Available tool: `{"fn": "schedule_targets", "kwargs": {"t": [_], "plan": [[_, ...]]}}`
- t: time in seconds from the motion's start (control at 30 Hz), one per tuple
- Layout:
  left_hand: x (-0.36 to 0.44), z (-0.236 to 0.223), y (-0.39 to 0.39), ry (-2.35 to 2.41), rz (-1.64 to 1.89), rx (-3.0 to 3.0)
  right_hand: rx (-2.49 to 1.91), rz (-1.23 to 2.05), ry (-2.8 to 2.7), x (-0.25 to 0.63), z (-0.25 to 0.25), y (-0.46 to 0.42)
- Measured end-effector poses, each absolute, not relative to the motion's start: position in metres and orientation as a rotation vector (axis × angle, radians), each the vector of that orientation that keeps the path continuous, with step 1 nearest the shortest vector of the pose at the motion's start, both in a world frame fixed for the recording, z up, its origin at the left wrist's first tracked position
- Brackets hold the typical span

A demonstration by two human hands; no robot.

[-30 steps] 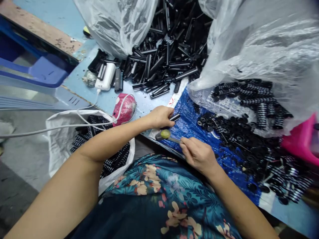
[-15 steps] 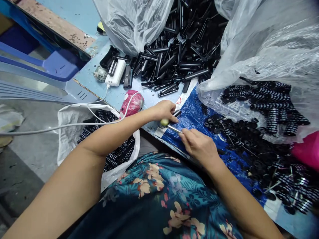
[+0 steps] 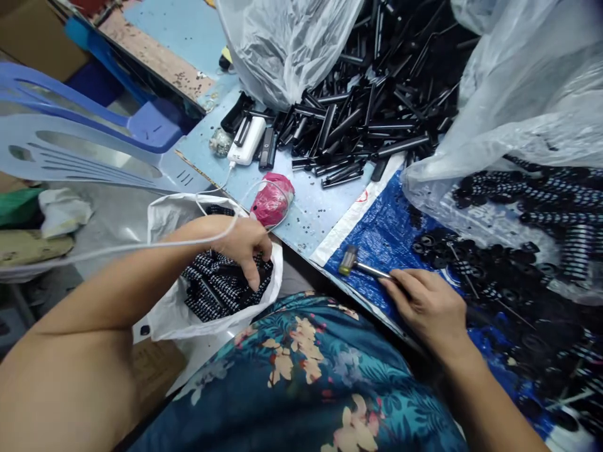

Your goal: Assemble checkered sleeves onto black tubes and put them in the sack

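My right hand is closed round the handle of a small hammer. Its two-ended head, yellowish at one end, rests over the blue sheet at the table's near edge. My left hand hangs over a white sack beside the table, thumb and fingers apart, with no part visibly gripped. Inside that sack lie many black cylinders with rows of white marks, like hair roller cores. A white cable passes across my left wrist.
Smooth black tubes are heaped at the back, between clear plastic bags. Black round caps and patterned cylinders lie at the right. A pink wrapped bundle and a white power bank sit on the table. Plastic chairs stand left.
My left hand has moved from the table, where it held a black tube by the hammer head, left to the sack. The hammer has turned and shifted slightly with my right hand. The view has shifted.
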State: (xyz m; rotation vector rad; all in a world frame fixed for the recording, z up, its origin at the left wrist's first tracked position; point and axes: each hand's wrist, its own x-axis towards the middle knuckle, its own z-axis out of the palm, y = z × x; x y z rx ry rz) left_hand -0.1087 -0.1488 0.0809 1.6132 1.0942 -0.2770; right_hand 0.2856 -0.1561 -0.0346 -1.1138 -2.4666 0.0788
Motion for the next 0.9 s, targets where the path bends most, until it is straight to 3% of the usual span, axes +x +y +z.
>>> {"fn": "schedule_targets", "kwargs": {"t": [0.1, 0.2, 0.3, 0.4, 0.6, 0.77, 0.9], "plan": [[-0.078, 0.073, -0.143, 1.073, 0.096, 1.666, -1.104, 0.139, -2.460, 0.274, -0.035, -0.150], [-0.027, 0.050, -0.102, 1.419, 0.364, 2.055, -1.111, 0.169, -2.428, 0.265, -0.028, -0.148], [0.002, 0.026, -0.052, 1.804, 0.270, 2.198, -1.132, 0.223, -2.372, 0.272, -0.018, -0.154], [0.006, 0.011, -0.019, 1.854, 0.172, 2.195, -1.246, 0.302, -2.252, 0.304, -0.012, -0.153], [0.007, 0.017, -0.027, 1.915, 0.388, 2.318, -2.055, -0.246, -1.769, 0.397, -0.008, -0.103], [0.016, 0.020, -0.059, 1.724, 0.578, 1.796, -2.499, -0.110, -1.805, 0.414, -0.008, -0.054], [0.004, 0.018, -0.077, 1.511, 0.842, 0.963, -2.253, -0.009, -1.781, 0.414, -0.007, -0.061]]}}
